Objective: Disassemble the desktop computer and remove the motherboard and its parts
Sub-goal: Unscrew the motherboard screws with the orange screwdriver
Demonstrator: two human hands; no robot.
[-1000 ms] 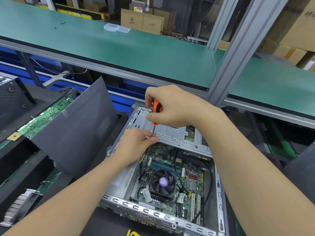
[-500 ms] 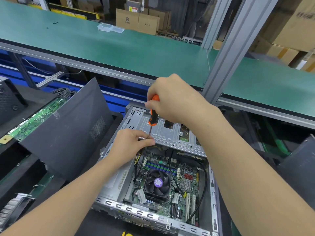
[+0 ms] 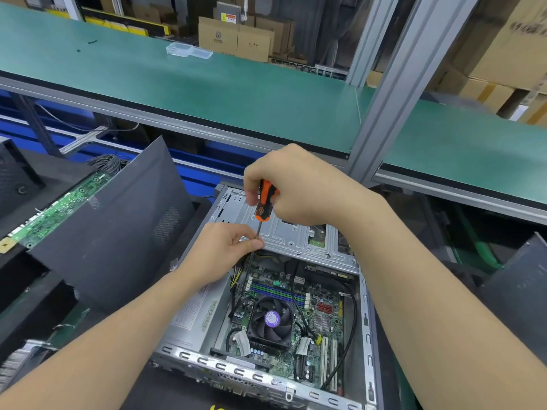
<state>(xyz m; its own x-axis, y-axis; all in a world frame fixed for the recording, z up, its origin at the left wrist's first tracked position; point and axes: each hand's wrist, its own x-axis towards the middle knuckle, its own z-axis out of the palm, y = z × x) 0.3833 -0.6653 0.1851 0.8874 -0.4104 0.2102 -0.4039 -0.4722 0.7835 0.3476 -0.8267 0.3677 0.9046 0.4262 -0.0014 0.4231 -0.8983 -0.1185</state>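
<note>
An open desktop computer case point(image 3: 367, 321) lies on its side in front of me. Inside it sits the green motherboard point(image 3: 325, 318) with a black CPU fan point(image 3: 270, 319) and black cables. A silver drive cage point(image 3: 296, 235) spans the far end of the case. My right hand point(image 3: 299, 190) grips the orange-and-black handle of a screwdriver point(image 3: 263, 208), held upright over the cage's left edge. My left hand point(image 3: 225, 250) pinches the screwdriver's thin shaft near the cage edge. The tip is hidden below my fingers.
The removed dark side panel point(image 3: 112, 229) leans to the left of the case, over another green circuit board point(image 3: 62, 205). A green-topped shelf point(image 3: 207, 84) runs across above, carrying a small clear plastic box point(image 3: 189, 50). A grey metal post point(image 3: 393, 87) rises behind my right hand.
My hands have kept their hold on the screwdriver at the cage edge. The right hand's grip has turned slightly on the handle. The view has shifted a little.
</note>
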